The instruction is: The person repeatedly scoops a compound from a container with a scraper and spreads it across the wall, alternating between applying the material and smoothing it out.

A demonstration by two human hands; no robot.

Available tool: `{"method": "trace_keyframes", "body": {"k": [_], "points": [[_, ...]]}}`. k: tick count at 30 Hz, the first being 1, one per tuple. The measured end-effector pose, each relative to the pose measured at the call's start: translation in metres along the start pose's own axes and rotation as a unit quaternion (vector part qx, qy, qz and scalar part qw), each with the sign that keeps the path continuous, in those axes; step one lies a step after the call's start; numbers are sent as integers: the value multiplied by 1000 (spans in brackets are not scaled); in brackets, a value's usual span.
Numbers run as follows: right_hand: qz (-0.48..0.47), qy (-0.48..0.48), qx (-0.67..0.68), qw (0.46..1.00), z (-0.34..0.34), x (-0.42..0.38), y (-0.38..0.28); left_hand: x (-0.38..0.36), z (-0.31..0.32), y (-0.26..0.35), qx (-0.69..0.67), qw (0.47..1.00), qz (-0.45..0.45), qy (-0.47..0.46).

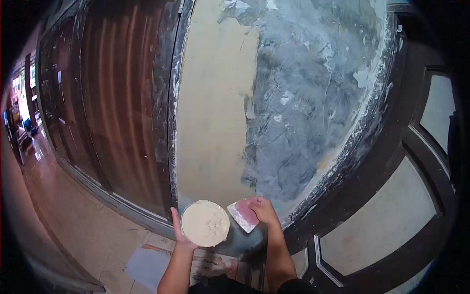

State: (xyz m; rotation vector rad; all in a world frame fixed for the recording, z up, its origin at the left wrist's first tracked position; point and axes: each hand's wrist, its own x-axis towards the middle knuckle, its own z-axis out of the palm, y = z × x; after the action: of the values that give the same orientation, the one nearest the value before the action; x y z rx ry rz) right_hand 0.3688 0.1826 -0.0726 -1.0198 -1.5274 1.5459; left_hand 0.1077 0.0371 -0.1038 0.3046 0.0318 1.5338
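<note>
My left hand [177, 230] cups a round bowl [205, 223] full of cream-coloured putty, held low against the wall. My right hand [264, 210] grips a pink scraper [243, 214] whose flat blade points left toward the bowl, a little apart from its rim. Both sit in front of the bottom of a narrow wall strip [215, 122]. The strip's left part is coated in smooth cream putty. Its right part is rough grey plaster [313, 98] with white flecks.
A dark brown wooden door [117, 98] stands to the left of the wall strip. A dark window frame with pale panes [391, 210] is on the right. Below lie a tiled floor [83, 225] and a pale sheet [147, 267] by my feet.
</note>
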Motion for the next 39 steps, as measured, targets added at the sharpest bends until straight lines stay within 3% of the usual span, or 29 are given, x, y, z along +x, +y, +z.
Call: {"method": "trace_keyframes", "body": {"k": [2, 3, 4, 7, 8, 10, 20, 25, 31, 34, 39], "points": [[-137, 154, -131, 970, -3, -2, 8, 2, 3, 1, -27, 1000, 6, 5], [-128, 172, -108, 971, 7, -12, -8, 5, 3, 2, -5, 1000, 10, 7], [-127, 168, -109, 971, 11, -17, -14, 7, 4, 3, 18, 1000, 14, 11], [-277, 170, -273, 906, 30, -42, -49, 11, 24, 6, 42, 998, 28, 47], [-277, 168, -273, 906, 34, -46, -62, 16, 15, 8, 50, 998, 29, 28], [-422, 106, -366, 823, 37, -52, -74, 22, 19, 10, 27, 999, 21, 26], [-433, 109, -402, 799, 45, -67, -86, 35, 42, 14, 58, 998, 1, 8], [-428, 103, -422, 792, 53, -71, -99, 43, 51, 34, 66, 994, -47, -77], [-435, 109, -402, 798, 79, -72, -105, 44, 59, 64, 27, 996, -63, -50], [-438, 130, -407, 791, 94, -72, -104, 39, 67, 77, 95, 989, -81, -85], [-442, 140, -399, 791, 113, -73, -103, 39, 63, 92, 93, 988, -98, -79]]}}
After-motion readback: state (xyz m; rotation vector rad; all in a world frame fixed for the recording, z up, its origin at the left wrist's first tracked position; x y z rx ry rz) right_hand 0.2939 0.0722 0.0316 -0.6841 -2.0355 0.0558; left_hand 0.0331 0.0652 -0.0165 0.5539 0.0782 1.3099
